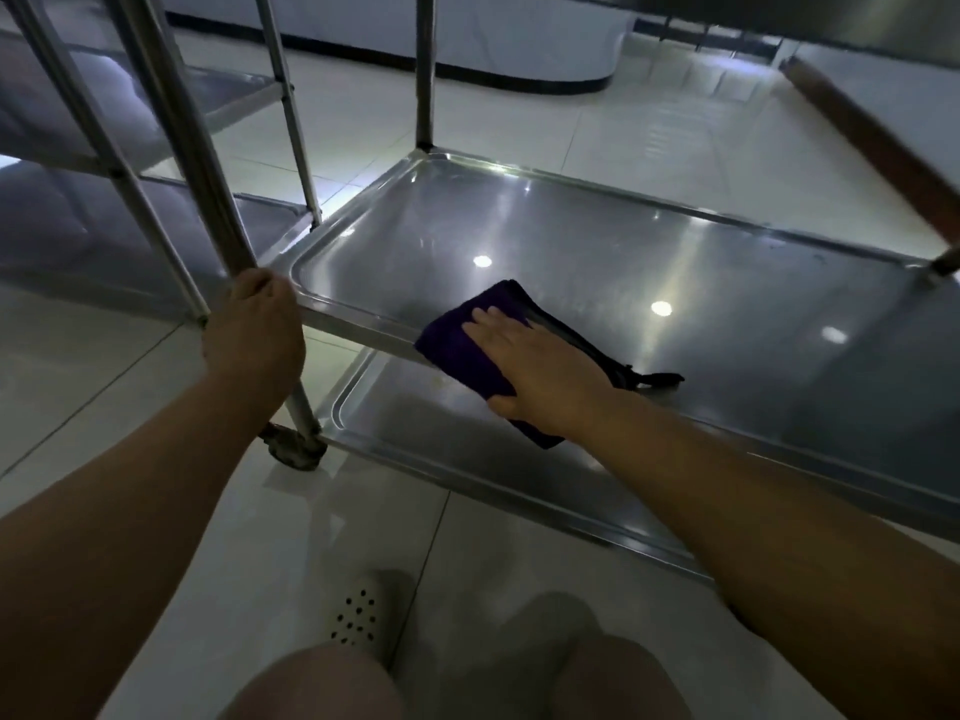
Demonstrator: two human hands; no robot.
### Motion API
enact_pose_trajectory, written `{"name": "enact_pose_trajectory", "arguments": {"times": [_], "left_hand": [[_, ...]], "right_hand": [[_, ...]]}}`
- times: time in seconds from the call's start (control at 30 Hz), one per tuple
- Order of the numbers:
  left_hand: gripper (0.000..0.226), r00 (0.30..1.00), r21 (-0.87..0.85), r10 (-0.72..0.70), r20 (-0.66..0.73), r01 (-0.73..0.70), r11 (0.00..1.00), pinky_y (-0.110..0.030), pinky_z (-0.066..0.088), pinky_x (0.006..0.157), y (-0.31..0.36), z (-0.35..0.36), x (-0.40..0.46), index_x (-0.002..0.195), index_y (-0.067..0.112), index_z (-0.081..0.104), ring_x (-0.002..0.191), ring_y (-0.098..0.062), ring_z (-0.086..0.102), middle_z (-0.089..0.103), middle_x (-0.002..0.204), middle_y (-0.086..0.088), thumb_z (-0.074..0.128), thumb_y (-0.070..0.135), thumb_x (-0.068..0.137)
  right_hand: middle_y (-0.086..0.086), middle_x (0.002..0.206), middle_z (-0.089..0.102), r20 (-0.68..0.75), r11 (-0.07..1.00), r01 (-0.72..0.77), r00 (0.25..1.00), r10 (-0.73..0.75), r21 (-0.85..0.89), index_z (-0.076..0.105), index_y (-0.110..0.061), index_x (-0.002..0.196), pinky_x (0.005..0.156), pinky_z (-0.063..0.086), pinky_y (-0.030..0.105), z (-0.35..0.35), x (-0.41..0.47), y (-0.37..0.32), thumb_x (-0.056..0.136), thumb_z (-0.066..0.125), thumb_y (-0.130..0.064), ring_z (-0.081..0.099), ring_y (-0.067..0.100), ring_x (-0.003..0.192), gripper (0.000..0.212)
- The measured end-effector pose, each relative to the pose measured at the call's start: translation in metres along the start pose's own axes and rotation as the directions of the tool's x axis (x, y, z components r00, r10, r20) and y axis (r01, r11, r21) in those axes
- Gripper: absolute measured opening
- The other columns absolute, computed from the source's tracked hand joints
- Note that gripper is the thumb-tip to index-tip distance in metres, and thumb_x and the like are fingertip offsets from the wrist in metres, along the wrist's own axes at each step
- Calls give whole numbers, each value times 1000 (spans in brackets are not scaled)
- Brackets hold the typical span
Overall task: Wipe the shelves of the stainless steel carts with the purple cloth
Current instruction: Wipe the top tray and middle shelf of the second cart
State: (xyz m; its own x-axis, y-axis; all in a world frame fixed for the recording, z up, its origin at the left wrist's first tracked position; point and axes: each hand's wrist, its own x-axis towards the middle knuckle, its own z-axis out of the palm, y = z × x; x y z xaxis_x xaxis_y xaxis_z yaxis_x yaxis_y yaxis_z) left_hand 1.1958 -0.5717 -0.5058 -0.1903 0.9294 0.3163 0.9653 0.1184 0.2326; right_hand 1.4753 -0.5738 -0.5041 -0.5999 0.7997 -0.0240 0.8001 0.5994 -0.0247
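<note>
Left grip: the left hand (254, 330) is curled round the near-left post (208, 174) of the cart, grasping it at the level of the middle shelf's near-left corner.
Second cart: at far left a second cart (67, 163) stands just beside the first, with two steel shelves in view, one above the other, and slanted posts of its own.
Caster: below the left hand, the gripped post ends in a dark caster (296, 449) on the floor.
Middle shelf: the middle shelf (623, 241) is a shiny steel tray with a raised rim; it shows round light reflections and spreads from the gripped post to the right edge of the view.
Purple cloth: the purple cloth (457, 345) lies folded on the middle shelf at its near edge, its near end hanging past the rim; a dark strap trails from under it to the right.
Right grip: the right hand (540, 366) lies flat on the cloth, fingers straight and together, pressing it onto the shelf, curled round nothing.
Lower shelf: the lower shelf (467, 459) lies under the middle one, near the floor.
Floor: pale glossy tiles (571, 122); a perforated white shoe (358, 610) and two bare knees show at the near edge.
</note>
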Motion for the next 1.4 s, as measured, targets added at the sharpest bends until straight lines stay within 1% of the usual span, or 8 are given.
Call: {"name": "enact_pose_trajectory", "arguments": {"times": [0.1, 0.27, 0.47, 0.67, 0.83, 0.93, 1.1, 1.4], "left_hand": [[24, 997, 26, -73, 35, 72, 997, -48, 47, 88, 39, -13, 2, 106, -7, 59, 106, -39, 53, 56, 111, -24, 47, 9, 91], [42, 921, -193, 386, 54, -370, 909, -41, 26, 111, 173, 2, -24, 133, 3, 48, 137, -31, 32, 41, 144, -18, 38, 26, 100], [53, 820, -330, 554, 142, -488, 808, -40, 23, 113, 279, 36, -65, 139, 8, 42, 140, -29, 27, 30, 152, -15, 27, 39, 99], [61, 721, -175, 689, 70, -671, 720, -46, 11, 116, 296, 53, -71, 137, 6, 41, 144, -25, 17, 38, 148, -14, 18, 45, 97], [88, 617, 27, 764, 186, -781, 624, -52, 6, 114, 302, 54, -71, 135, 7, 46, 145, -32, 5, 24, 154, -17, -9, 51, 82], [68, 681, -12, 698, 221, -714, 700, -52, 4, 114, 307, 49, -74, 141, 5, 38, 145, -33, 5, 18, 155, -18, 11, 46, 94], [62, 640, 71, 716, 277, -757, 649, -53, 7, 114, 310, 58, -71, 146, 12, 28, 145, -33, -2, 10, 158, -15, 16, 45, 95], [60, 715, -106, 679, 164, -672, 733, -48, 11, 117, 312, 54, -73, 149, 3, 17, 145, -29, 10, 19, 156, -16, 25, 34, 97]], "right_hand": [[1, 162, -1, -12, 998, -47, 999, 47, -42, 4, -19, 154, 117, 4, 29, 0, -42, 17, 94, 56, -32, 2, 15, 148, 80], [4, 162, 1, -29, 992, -108, 994, 106, -60, 6, -17, 154, 117, 4, 29, -2, -94, 37, 96, 54, -28, 4, 16, 148, 76], [5, 159, 19, -120, 965, -263, 957, 263, 19, 24, -15, 151, 118, 13, 32, 0, -191, 90, 90, 60, -27, 17, 19, 146, 71], [8, 152, 35, -201, 868, -488, 844, 497, 95, 40, -12, 144, 113, 22, 36, 5, -300, 141, 84, 70, -22, 31, 24, 141, 68], [9, 153, 32, -182, 738, -669, 718, 672, 88, 37, -11, 145, 115, 22, 39, 0, -370, 171, 86, 69, -23, 29, 25, 142, 69], [5, 157, 23, -123, 673, -738, 665, 737, 42, 27, -15, 150, 116, 14, 32, -3, -387, 182, 92, 60, -29, 21, 19, 146, 68], [3, 161, 5, -10, 632, -774, 632, 775, 32, 9, -18, 153, 116, 3, 28, -5, -377, 189, 100, 43, -36, 3, 16, 148, 65], [7, 161, -9, 143, 803, -588, 807, 573, 101, -2, -17, 153, 116, -6, 34, -12, -230, 163, 102, 26, -43, -9, 19, 147, 64]]}}
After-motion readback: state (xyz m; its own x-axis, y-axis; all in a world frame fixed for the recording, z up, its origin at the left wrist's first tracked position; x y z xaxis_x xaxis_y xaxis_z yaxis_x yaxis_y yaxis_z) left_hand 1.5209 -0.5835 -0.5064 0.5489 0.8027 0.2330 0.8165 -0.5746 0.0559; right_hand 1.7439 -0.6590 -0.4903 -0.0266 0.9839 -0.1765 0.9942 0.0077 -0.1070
